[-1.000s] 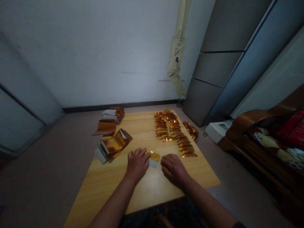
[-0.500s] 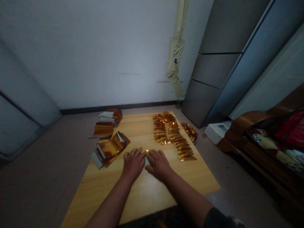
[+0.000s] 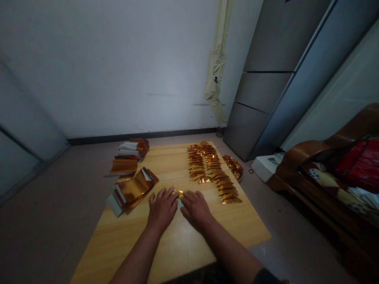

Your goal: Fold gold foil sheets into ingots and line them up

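A sheet of gold foil paper (image 3: 180,194) lies on the wooden table (image 3: 183,248), with a shiny gold strip along its far edge and a pale part nearer me. My left hand (image 3: 162,207) has its fingertips curled onto the left end of that strip. On the right end, the fingers of my right hand (image 3: 197,207) press down, its thumb pointing inward. Most of the sheet is hidden beneath both hands. Left of them sits a loose stack of gold foil sheets (image 3: 134,188), and to the right stand overlapping rows of folded gold foil pieces (image 3: 226,187).
More foil sheets (image 3: 124,165) and a grey-and-copper bundle (image 3: 130,148) are at the table's far left. Beyond its right edge is a container of folded foil pieces (image 3: 233,167). A white box (image 3: 266,167), a wooden bench (image 3: 302,165) and a grey refrigerator (image 3: 260,90) stand to the right.
The view has shifted slightly, so the table sits a little lower and farther left. Slightly more of the gold strip shows between my hands, which stay on the sheet.
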`<state>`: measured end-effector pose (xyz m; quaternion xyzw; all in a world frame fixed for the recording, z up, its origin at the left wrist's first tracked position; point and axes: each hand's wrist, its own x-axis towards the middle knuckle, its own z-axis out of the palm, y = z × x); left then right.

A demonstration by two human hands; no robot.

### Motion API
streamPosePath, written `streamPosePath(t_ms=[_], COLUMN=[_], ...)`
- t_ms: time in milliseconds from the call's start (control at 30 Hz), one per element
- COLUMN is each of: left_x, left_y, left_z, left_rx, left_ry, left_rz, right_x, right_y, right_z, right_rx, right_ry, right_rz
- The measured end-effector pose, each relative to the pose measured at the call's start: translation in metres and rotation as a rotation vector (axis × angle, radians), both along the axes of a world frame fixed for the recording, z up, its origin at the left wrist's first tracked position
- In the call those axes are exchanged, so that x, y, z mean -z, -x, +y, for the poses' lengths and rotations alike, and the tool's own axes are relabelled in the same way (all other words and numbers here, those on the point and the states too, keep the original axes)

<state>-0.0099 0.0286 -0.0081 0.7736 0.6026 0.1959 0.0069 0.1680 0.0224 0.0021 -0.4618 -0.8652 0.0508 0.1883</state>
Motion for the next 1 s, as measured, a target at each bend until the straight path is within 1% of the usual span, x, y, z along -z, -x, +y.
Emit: streamPosePath(t_ms=[367,567,767,1000], left_x=[-0.0043,-0.0016,-0.0020,-0.0017], left_y=[-0.0011,0.0007,0.0006,0.0010], left_z=[-0.0001,0.0015,0.0025,0.0020], left_rx=[-0.023,-0.015,-0.037,-0.022], left_ry=[0.036,0.043,0.114,0.113], left_rz=[-0.003,-0.001,0.008,0.000], right_x=[0.0037,0.0022,0.0036,0.0038], right_y=[-0.0001,0.0011,0.0010,0.0007], right_z=[0.0009,0.0009,0.0006,0.0007], right_rx=[0.004,0.011,0.002,0.002], right_ry=[-0.001,-0.005,-0.003,-0.020], right_rz=[0.013,0.011,0.024,0.068])
